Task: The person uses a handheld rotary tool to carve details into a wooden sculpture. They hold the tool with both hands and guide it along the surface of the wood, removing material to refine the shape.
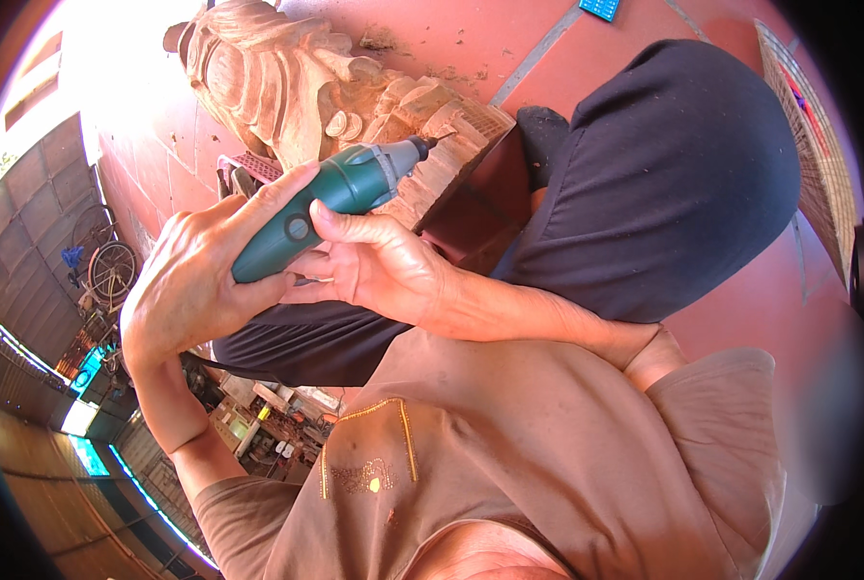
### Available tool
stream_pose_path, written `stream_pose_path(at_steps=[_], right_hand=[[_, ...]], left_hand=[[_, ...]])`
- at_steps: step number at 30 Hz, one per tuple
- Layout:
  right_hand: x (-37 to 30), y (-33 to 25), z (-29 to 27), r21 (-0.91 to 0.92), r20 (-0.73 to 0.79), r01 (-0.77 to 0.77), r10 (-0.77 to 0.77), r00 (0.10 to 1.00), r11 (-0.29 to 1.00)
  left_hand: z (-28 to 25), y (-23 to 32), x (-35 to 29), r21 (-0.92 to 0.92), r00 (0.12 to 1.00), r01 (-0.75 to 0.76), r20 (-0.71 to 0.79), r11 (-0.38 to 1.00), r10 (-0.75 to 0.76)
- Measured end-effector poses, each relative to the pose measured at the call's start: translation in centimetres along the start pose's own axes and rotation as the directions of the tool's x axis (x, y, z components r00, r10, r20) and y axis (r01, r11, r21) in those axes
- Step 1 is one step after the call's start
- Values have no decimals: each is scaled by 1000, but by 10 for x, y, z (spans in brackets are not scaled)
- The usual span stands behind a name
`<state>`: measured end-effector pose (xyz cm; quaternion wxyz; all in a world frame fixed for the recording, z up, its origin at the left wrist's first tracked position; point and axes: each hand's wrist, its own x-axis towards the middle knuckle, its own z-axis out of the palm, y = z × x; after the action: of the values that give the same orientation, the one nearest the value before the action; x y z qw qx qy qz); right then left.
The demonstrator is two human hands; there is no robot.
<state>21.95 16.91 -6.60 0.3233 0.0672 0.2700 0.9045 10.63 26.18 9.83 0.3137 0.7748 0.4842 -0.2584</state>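
A green rotary tool (340, 188) with a grey collar and a thin dark bit is held between both hands, its bit pointing away to the right. My left hand (195, 280) wraps round the tool's rear end, index finger stretched along the body. My right hand (384, 266) grips from below, with its thumb on the body near a round grey cap. Just beyond the hands lies a carved wooden figure (268, 82) with folded, flowing shapes and a rough block base. The bit's tip overlaps the base in view; I cannot tell whether they touch.
My bent leg in dark trousers (664, 184) rises on the right, with a dark-covered foot (543, 140) beside the carving. Wood debris (379, 39) lies on the red tiled floor. A woven panel (814, 145) stands far right. A bicycle (111, 271) and a cluttered work area (273, 430) are at left.
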Motion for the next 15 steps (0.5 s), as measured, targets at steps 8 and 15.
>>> stream_pose_path(at_steps=[8, 15], right_hand=[[1, 0, -2, -4, -28, -10, 10, 1000, 1000], [5, -2, -6, -3, -20, -25, 25, 999, 1000]], left_hand=[[0, -1, 0, 4, 1000, 10, 11, 1000, -10], [2, -2, -1, 4, 1000, 12, -10, 1000, -12]])
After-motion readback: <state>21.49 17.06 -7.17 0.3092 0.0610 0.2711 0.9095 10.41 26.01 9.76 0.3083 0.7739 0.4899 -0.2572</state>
